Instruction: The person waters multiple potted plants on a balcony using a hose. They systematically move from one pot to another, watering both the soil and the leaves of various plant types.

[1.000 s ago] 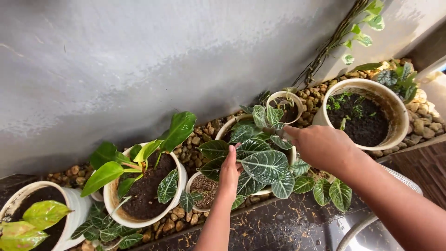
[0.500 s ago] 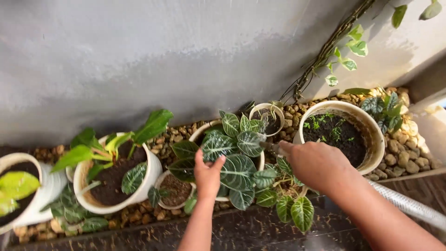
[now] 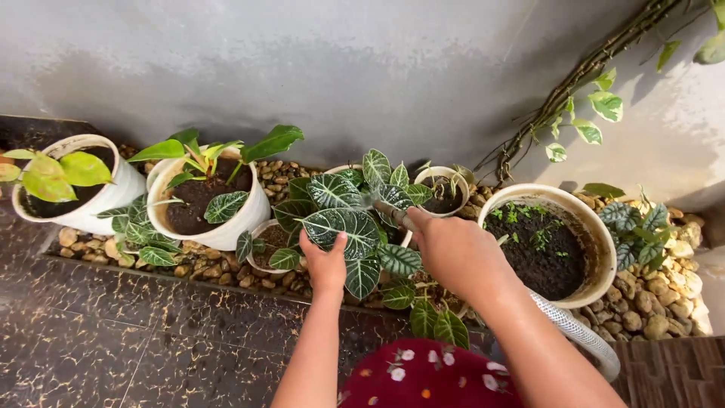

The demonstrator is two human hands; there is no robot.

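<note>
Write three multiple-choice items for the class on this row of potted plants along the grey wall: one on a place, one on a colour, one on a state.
1. Where is the left hand?
A. On a dark green, white-veined leaf
B. On the floor tiles
C. Inside the large white pot of bare dark soil

2. What colour are the leaves in the white pot farthest left?
A. Purple
B. Yellow-green
C. Red

3. How is the right hand set?
A. Flat and open
B. Hanging free
C. Closed round the end of a translucent braided hose

Answers:
1 A, its fingers lie against the veined leaf.
2 B, those leaves are pale yellow-green.
3 C, the hose runs from the closed fist back under the forearm.
</note>
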